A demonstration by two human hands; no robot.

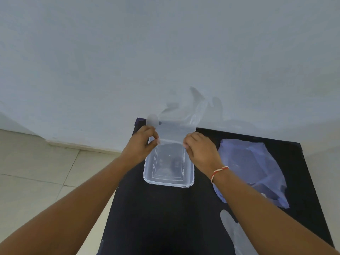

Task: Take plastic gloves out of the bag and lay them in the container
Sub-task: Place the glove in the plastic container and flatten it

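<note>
A clear plastic glove (181, 116) is stretched flat between both hands above the far end of the container, its fingers pointing away toward the wall. My left hand (142, 142) pinches the glove's left cuff corner and my right hand (200, 150) pinches the right one. Below them a clear rectangular container (168, 179) sits on the black table (165, 218). A bluish plastic bag (257, 168) lies to the container's right. Another clear glove (233, 230) lies flat near the front right, partly hidden by my right forearm.
The black table stands against a pale wall (165, 52). Light tiled floor (36, 172) lies to its left. A red and white thread band (219, 172) circles my right wrist.
</note>
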